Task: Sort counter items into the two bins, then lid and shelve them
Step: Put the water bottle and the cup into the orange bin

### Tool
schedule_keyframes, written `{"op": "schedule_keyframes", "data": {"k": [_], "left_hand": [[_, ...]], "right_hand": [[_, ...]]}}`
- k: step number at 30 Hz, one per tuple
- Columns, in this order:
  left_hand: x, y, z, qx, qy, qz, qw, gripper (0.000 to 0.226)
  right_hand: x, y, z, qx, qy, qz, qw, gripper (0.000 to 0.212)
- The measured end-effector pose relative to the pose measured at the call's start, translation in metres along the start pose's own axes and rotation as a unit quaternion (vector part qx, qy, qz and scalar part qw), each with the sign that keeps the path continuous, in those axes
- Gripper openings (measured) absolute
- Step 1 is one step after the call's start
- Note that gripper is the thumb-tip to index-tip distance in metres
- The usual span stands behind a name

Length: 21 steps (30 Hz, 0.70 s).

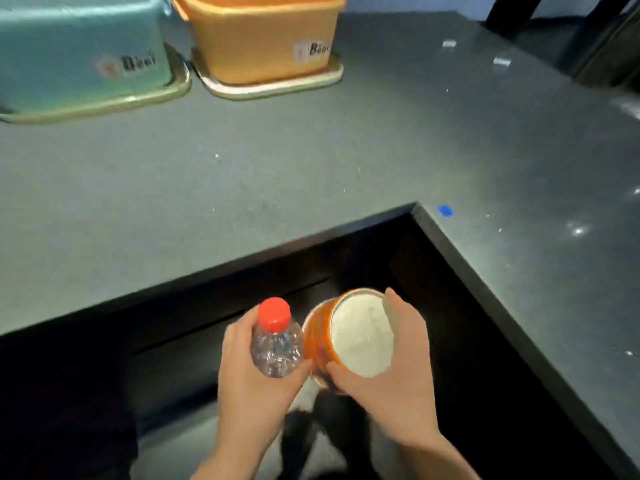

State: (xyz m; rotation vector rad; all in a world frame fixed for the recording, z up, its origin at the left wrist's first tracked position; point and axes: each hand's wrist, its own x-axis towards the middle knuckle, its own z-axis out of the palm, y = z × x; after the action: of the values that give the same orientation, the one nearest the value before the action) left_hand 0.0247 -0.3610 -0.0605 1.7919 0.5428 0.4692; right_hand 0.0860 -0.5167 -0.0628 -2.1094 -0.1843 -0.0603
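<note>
My left hand grips a small clear plastic bottle with a red cap, held upright below the counter's front edge. My right hand holds an orange can with a white lid, tilted so the lid faces me. Bottle and can touch side by side. At the back left of the dark grey counter stands a teal bin, and right of it an orange bin. Each bin sits on a beige lid. The insides of both bins are hidden.
The counter is L-shaped, with a wing running along the right side. A small blue tape mark lies near its inner corner. Dark cabinet fronts and floor show below the edge. A dark frame stands at the far right.
</note>
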Motion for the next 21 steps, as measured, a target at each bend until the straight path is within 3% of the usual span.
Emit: {"op": "schedule_keyframes", "data": {"k": [3,9,13,21], "left_hand": [[0.005,0.044,-0.013,-0.038,0.019,0.035,0.998,0.087],[0.058,0.113,-0.010,-0.071,0.050,0.080,0.993,0.079],[0.101,0.140,0.002,-0.065,0.097,0.116,0.986,0.084],[0.168,0.161,0.013,-0.079,0.185,0.098,0.975,0.087]], "right_hand": [[0.017,-0.045,-0.030,-0.017,0.028,-0.046,0.998,0.114],[0.085,-0.100,-0.073,0.013,0.049,-0.073,0.996,0.109],[0.140,-0.113,-0.085,0.026,0.058,-0.118,0.991,0.099],[0.238,-0.128,-0.081,0.054,0.015,-0.133,0.990,0.086]]}}
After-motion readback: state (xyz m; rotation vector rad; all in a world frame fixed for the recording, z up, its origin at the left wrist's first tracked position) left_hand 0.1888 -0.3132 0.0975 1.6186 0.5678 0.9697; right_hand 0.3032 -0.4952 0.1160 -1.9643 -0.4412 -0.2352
